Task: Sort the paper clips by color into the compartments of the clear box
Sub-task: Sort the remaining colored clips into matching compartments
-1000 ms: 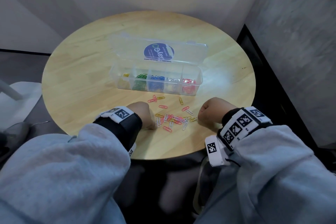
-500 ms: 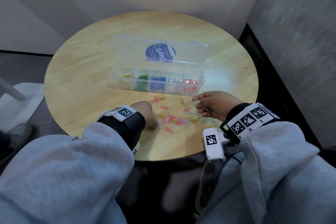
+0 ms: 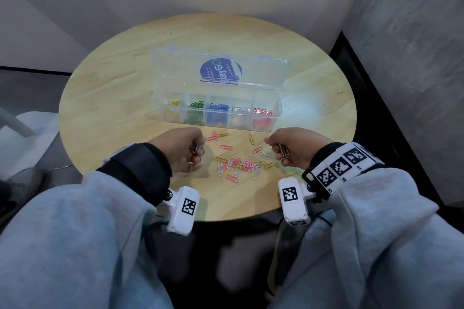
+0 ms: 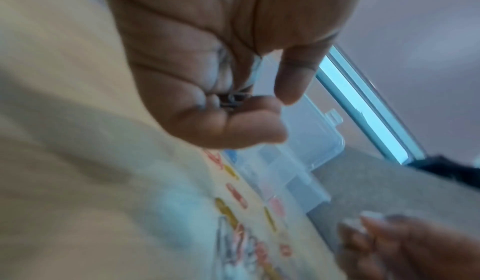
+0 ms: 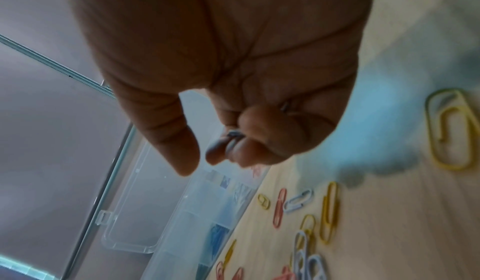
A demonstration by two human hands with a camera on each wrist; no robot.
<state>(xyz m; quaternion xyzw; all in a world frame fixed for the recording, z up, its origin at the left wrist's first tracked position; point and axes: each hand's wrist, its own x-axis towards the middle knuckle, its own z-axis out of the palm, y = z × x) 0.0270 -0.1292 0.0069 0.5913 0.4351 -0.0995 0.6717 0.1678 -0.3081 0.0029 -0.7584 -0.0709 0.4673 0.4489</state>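
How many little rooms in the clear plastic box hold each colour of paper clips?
Compartments of the clear plastic box:
Yellow paper clips: 1
Green paper clips: 1
Blue paper clips: 1
White paper clips: 1
Red paper clips: 1
Total: 5

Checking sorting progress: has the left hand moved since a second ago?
Yes. The left hand has lifted off the table toward the clear box, holding paper clips.

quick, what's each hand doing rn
left hand: closed on white paper clips
right hand: closed on white paper clips
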